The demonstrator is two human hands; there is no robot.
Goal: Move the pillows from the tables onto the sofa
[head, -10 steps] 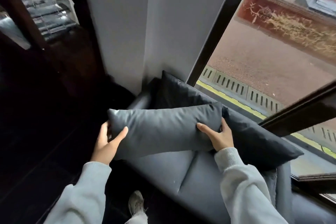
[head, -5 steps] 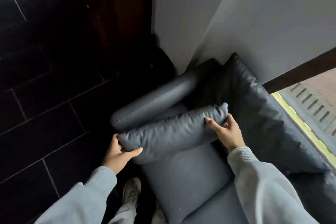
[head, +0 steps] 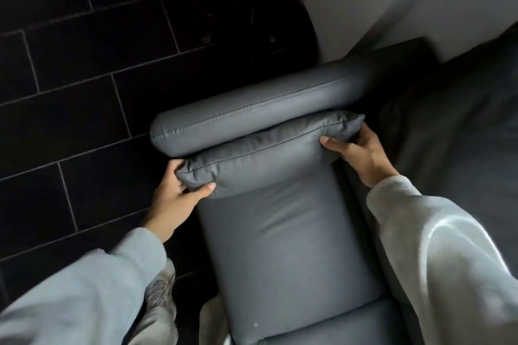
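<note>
A long grey leather pillow [head: 266,154] is gripped at its ends by the left hand [head: 175,199] and right hand [head: 356,152], laid against the grey leather sofa's [head: 280,246] padded armrest [head: 252,112].

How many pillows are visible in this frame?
2: a small pillow held by both hands against the sofa armrest, and a large dark one at right; others may be out of view.

Loose pale grey sweatshirt sleeves [head: 437,255] with ribbed cuffs, possibly fleece.
</note>
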